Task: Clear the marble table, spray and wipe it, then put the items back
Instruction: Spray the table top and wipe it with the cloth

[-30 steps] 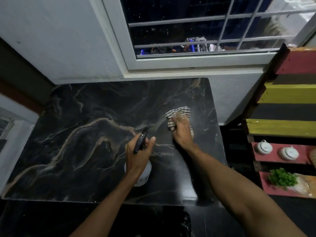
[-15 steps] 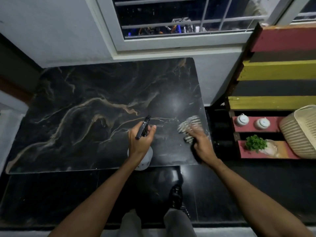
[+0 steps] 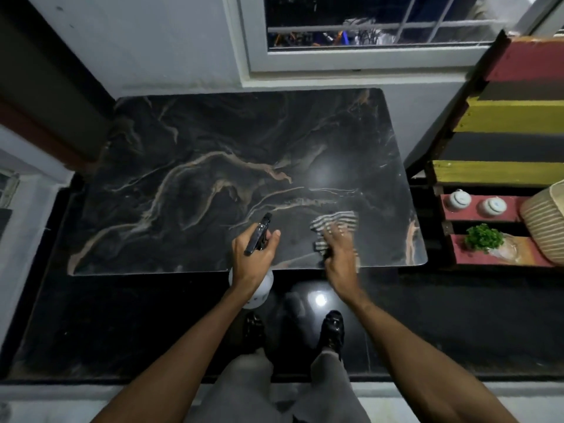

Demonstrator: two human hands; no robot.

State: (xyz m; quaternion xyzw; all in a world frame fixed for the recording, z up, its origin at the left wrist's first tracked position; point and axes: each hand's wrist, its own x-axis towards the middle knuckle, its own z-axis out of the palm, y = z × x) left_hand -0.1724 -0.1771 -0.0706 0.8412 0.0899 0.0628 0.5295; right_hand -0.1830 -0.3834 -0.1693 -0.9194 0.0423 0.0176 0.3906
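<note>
Dim light, view straight down from the head camera. We see the dark marble surface [image 3: 189, 166] with pale tan veins, set against a white wall under a window [image 3: 366, 29]; a bright glare spot sits right of its centre. Most of the top lies bare.

Left to right along the near edge: the left hand [image 3: 254, 257] has its grip wrapped around the neck of a spray bottle [image 3: 258, 293]. The black nozzle head points up and away over the marble, thumb on the right side of it, fingers curled on the left. The white body of the bottle hangs below the wrist, overlapping the near edge of the surface as we see it; we cannot tell if it touches.

Just beside it, the right hand [image 3: 340, 251] lies palm-down, fingers spread flat, pressing a striped cloth [image 3: 334, 222] onto the marble near the front right part of the top. The cloth shows beyond the fingertips and at the left of the palm. The hand is motion-blurred.

Below, 2 black shoes [image 3: 332, 331] stand on glossy black floor, grey trousers above them.

Far right, off the surface: a shelf unit [image 3: 512, 117] with red, black and yellow boards. On its lower red ledges sit 2 small white lidded jars [image 3: 457, 200], a green leafy sprig [image 3: 483, 238] and a woven basket [image 3: 546, 222] at the frame edge.
</note>
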